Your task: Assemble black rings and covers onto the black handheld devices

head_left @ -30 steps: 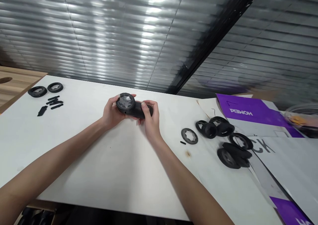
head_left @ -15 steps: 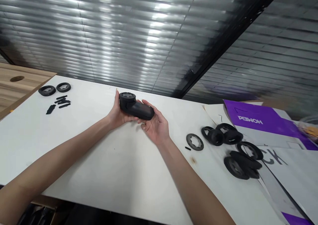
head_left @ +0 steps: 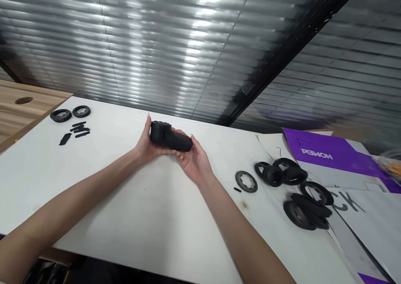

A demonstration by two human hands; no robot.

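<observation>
A black handheld device (head_left: 171, 138) with a round head and a tapered handle sits between both hands above the white table (head_left: 131, 200). My left hand (head_left: 147, 144) cups the round head end from the left, thumb up along its side. My right hand (head_left: 194, 161) lies palm up under the handle end, fingers curled lightly round it. The device's head is tilted away, so its mesh face barely shows.
Several black rings (head_left: 297, 188) lie heaped at the right, with one flat toothed ring (head_left: 246, 181) nearer the centre. Two more rings (head_left: 70, 113) and small black strips (head_left: 77, 131) lie at the far left. Purple-and-white cartons (head_left: 326, 152) cover the right side. A wooden table (head_left: 21, 108) adjoins on the left.
The device has been turned so its mesh face, seen from above a second ago, now tips away. My right hand has shifted from gripping over the handle to supporting it from below.
</observation>
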